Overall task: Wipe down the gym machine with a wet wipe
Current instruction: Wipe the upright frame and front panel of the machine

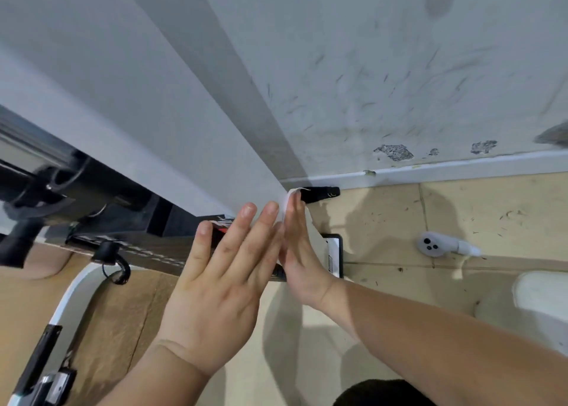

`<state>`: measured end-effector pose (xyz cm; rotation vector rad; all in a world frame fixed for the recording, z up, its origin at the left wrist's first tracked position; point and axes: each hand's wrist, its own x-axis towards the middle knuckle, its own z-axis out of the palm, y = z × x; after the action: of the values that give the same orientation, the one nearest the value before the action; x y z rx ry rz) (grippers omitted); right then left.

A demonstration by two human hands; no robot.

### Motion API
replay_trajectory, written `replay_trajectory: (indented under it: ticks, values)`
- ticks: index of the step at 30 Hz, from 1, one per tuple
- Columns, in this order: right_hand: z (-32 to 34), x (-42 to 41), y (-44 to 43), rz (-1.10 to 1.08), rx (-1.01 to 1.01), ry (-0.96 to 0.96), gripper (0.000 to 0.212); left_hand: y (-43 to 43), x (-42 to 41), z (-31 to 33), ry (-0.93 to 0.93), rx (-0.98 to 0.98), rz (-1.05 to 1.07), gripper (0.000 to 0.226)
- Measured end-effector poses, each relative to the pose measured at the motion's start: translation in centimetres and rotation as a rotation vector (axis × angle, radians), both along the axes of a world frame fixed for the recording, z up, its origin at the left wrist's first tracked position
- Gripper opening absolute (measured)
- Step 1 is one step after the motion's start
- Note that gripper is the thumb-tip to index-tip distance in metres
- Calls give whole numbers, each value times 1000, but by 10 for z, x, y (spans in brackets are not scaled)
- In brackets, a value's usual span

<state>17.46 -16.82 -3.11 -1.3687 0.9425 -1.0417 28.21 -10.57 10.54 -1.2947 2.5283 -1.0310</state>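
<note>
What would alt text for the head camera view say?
Two bare hands meet palm to palm, the left hand and right hand pressing a white wet wipe between them. Behind them are a dark gym machine, a scuffed white wall and a beige tiled floor.

A white painted wall [384,52], scuffed with dark streaks and chipped in grey patches near its base, meets a white baseboard [461,167]. Below it lies a floor of beige tiles [491,209], speckled with small dark debris and crossed by soft shadows. A small white plastic device with three dark dots [431,244] rests on the tiles.
</note>
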Motion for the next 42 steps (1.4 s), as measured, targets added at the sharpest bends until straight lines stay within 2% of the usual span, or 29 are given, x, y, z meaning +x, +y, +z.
replay_trajectory:
  ticks: [4,6,10,13,23,26,30,33,36,39,42]
  values:
    - [71,-1,4,-20,-311,48,106,14,14,49,225,-96,73,93]
    - [108,-1,6,3,-379,37,107,17,22,75,301,-121,114,97]
    - [176,-2,1,-10,-590,75,99,12,26,130,485,-105,174,96]
    - [228,0,-6,-31,-669,107,98,11,23,171,612,-74,202,93]
    - [419,1,-22,-44,-991,160,106,13,17,285,784,-114,135,91]
    - [482,0,-30,-67,-1131,187,104,6,13,317,910,-153,93,90]
    - [555,-8,-50,-191,-1504,456,98,-4,2,345,1055,-159,38,94]
    - [585,-21,-64,-299,-1923,750,89,-7,-2,344,1117,-110,31,96]
    - [616,-37,-71,-252,-2228,1044,78,-11,1,342,1129,-80,33,96]
    - [667,-44,-69,-227,-2305,1182,75,-9,2,346,1117,-69,61,94]
    - [720,-42,-60,-414,-2219,1233,78,-9,2,350,1130,-77,68,86]
